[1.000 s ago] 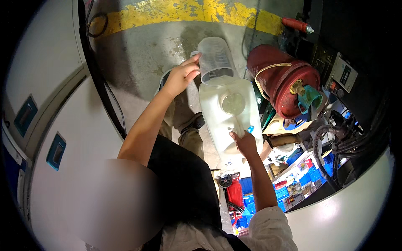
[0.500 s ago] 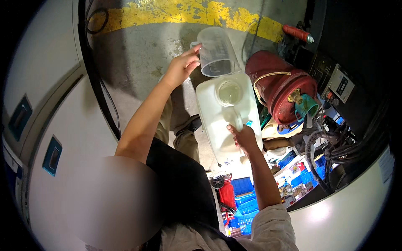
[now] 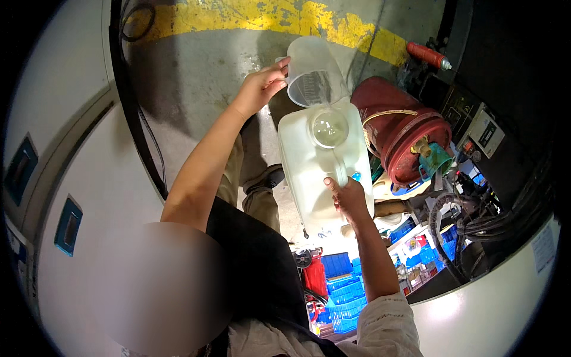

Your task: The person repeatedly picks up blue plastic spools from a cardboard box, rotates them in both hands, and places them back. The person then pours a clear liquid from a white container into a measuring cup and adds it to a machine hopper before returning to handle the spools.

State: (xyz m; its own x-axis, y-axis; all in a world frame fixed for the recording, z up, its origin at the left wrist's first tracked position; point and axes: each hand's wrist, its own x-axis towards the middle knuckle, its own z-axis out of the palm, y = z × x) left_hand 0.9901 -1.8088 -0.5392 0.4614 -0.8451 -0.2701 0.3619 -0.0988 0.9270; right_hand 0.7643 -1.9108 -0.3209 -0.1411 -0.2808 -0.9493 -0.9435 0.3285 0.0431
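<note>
My left hand [image 3: 266, 85] is closed on the handle of a clear plastic measuring jug [image 3: 315, 56], its fingers bent round the left side. The jug is tipped, and its mouth lies just beyond the far end of a whitish translucent jerrycan [image 3: 297, 172]. Whether liquid runs from the jug I cannot tell. My right hand [image 3: 349, 201] grips the jerrycan's moulded handle, thumb on top. The round neck opening [image 3: 329, 128] near the can's far end has no cap on it, and pale, bubbly liquid shows inside.
A dark red bucket [image 3: 389, 113] lies on its side at the right, with a brass tap and a green cup [image 3: 438, 159] at its lid. A red spray can [image 3: 428, 55] lies beyond. Blue bins [image 3: 345, 297] are below, a white cabinet [image 3: 119, 196] at left, black hoses [image 3: 443, 232] at right.
The jug has shifted slightly right and its mouth shows wider. Bubbles now show in the jerrycan's opening. My right hand keeps its grip on the handle.
</note>
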